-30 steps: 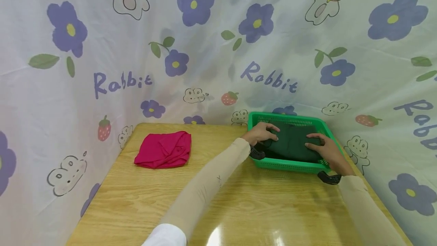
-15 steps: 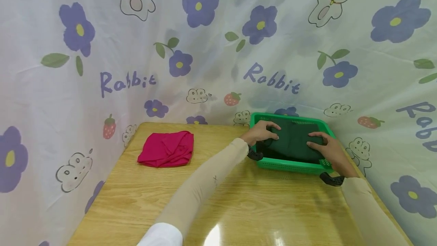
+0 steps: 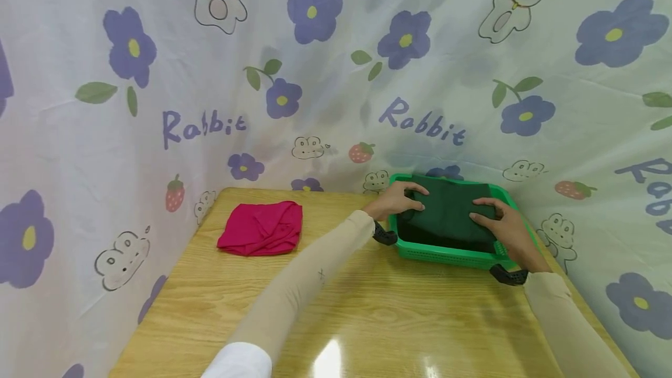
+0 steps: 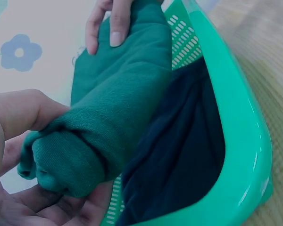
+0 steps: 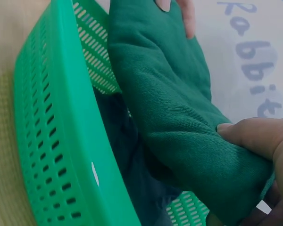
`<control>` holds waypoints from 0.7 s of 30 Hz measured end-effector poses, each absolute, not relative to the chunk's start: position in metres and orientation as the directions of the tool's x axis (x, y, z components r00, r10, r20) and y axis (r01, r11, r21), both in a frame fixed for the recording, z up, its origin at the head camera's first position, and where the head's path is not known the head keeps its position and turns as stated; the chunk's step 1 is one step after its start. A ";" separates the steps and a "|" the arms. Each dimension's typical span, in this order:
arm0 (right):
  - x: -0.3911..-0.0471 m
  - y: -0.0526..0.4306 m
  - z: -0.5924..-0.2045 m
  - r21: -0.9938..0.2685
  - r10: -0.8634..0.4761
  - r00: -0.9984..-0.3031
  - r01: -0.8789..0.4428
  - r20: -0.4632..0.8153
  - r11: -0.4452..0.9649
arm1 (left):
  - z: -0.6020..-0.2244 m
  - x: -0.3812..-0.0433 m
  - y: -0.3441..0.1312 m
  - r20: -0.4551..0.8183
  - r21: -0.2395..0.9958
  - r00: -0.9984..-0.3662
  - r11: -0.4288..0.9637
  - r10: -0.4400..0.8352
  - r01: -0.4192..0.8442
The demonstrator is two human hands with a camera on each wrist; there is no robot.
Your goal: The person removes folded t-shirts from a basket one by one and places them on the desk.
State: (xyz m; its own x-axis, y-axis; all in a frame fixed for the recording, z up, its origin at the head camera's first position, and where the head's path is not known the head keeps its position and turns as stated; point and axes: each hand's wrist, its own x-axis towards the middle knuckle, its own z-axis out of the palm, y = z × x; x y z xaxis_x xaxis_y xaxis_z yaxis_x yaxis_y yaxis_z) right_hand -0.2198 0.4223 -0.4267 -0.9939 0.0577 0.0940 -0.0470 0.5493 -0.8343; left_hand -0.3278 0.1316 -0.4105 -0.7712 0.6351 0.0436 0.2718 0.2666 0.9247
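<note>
A folded dark green cloth is held up at the mouth of the green plastic basket, its far edge overlapping the basket's back rim. My left hand grips its left end, thumb on top and fingers underneath. In the left wrist view that end of the green cloth shows rolled layers. The opposite end is gripped by my right hand, and the right wrist view shows the thumb pressing on top. Under it, a dark navy cloth lies inside the basket.
A folded magenta cloth lies at the table's back left. The basket stands at the back right of the wooden table, near its right edge. A printed curtain hangs close behind the table and along both sides.
Both hands have raised the green cloth slightly, and its far edge now covers part of the basket's back rim. The head view has shifted a little, while the magenta cloth stays put.
</note>
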 end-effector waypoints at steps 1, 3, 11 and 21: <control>-0.220 0.421 -0.426 -0.837 0.056 -0.994 -0.049 0.095 0.545 | -0.409 -0.327 0.130 0.048 0.922 -0.774 0.270 0.631 0.277; -0.220 0.418 -0.425 -0.836 0.056 -0.993 -0.053 0.099 0.547 | -0.407 -0.326 0.126 0.054 0.917 -0.780 0.279 0.624 0.286; -0.221 0.408 -0.420 -0.833 0.042 -0.993 -0.068 0.108 0.550 | -0.402 -0.321 0.114 0.051 0.914 -0.793 0.292 0.608 0.283; -0.229 0.390 -0.418 -0.813 0.022 -0.990 -0.101 0.139 0.574 | -0.401 -0.323 0.089 0.052 0.918 -0.812 0.292 0.581 0.267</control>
